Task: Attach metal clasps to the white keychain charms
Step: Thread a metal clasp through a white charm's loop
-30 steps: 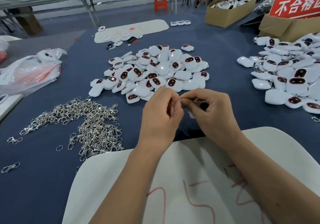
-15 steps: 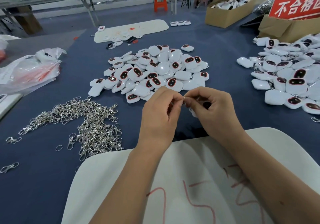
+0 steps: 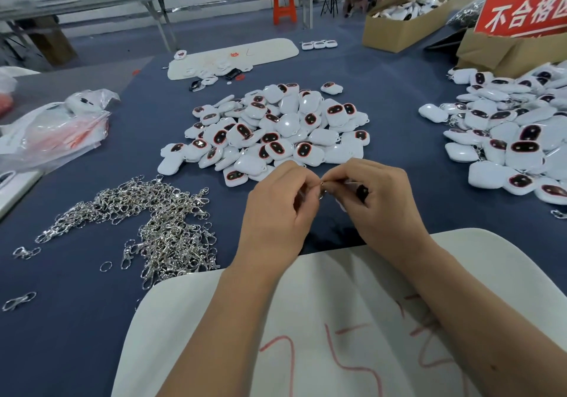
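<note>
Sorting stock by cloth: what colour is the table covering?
Dark blue table covering, seen in the head view.

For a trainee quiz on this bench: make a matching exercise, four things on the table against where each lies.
Things:
1. heap of metal clasps
2. central pile of white charms
3. plastic bag
4. red sign

Places:
A. far right, above a cardboard box
B. left edge of the table
C. just beyond the two hands
D. near left, beside the white board

Pairs: 1-D, 2-C, 3-B, 4-A
</note>
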